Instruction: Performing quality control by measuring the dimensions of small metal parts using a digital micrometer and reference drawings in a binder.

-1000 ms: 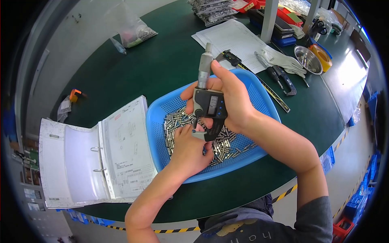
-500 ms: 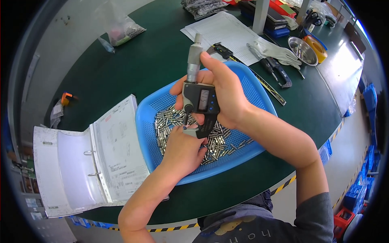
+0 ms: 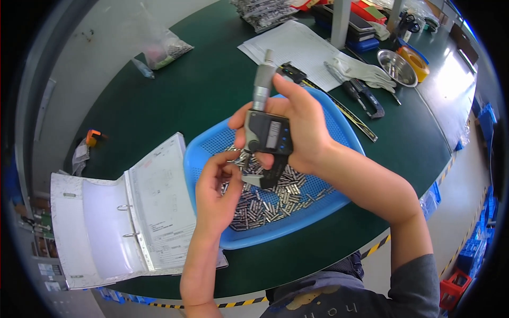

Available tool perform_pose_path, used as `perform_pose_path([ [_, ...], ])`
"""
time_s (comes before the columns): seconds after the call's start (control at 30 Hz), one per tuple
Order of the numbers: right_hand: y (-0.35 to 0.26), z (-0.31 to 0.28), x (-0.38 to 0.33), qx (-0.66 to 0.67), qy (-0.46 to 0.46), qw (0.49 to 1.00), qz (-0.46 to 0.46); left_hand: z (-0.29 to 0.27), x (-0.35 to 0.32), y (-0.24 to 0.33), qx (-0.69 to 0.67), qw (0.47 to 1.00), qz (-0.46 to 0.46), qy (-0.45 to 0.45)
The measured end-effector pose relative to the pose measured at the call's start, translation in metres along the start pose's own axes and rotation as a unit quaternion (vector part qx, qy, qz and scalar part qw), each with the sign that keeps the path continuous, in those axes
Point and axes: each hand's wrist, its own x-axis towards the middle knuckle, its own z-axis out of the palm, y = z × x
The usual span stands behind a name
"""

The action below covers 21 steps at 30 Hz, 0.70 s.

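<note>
My right hand (image 3: 303, 124) is wrapped round a digital micrometer (image 3: 269, 131) with a black body and silver thimble, its thumb by the thimble. The tool is held nearly upright over a blue plastic basket (image 3: 339, 123). Many small silver metal pins (image 3: 283, 199) lie in a heap inside. My left hand (image 3: 216, 193) is closed in a pinch at the micrometer's jaws, beside the anvil. What its fingertips hold, if anything, is too small and hidden to make out.
An open ring binder (image 3: 159, 212) lies left of the basket. Beyond are paper sheets (image 3: 286, 45), a caliper (image 3: 344, 108), a second micrometer (image 3: 368, 98), white gloves (image 3: 366, 71) and a metal bowl (image 3: 397, 68). A bag of parts (image 3: 168, 50) rests at far left.
My left hand has come up out of the pins, its fingers now pinched at the micrometer's jaws. The micrometer has tilted and shifted slightly down and right in view.
</note>
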Motion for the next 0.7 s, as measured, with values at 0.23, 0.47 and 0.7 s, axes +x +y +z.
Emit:
perform_pose_path([
  [0.23, 0.004, 0.005, -0.005, -0.010, -0.026, 0.999, 0.018, -0.014, -0.007, 0.009, -0.319, 0.946, -0.042, -0.050],
  [0.47, 0.005, 0.006, -0.002, -0.005, -0.022, 0.999, 0.033, -0.018, -0.007, 0.004, -0.302, 0.949, -0.040, -0.083],
  [0.7, 0.006, 0.002, -0.001, 0.002, -0.038, 0.999, 0.027, -0.013, -0.008, 0.008, -0.265, 0.962, -0.027, -0.052],
])
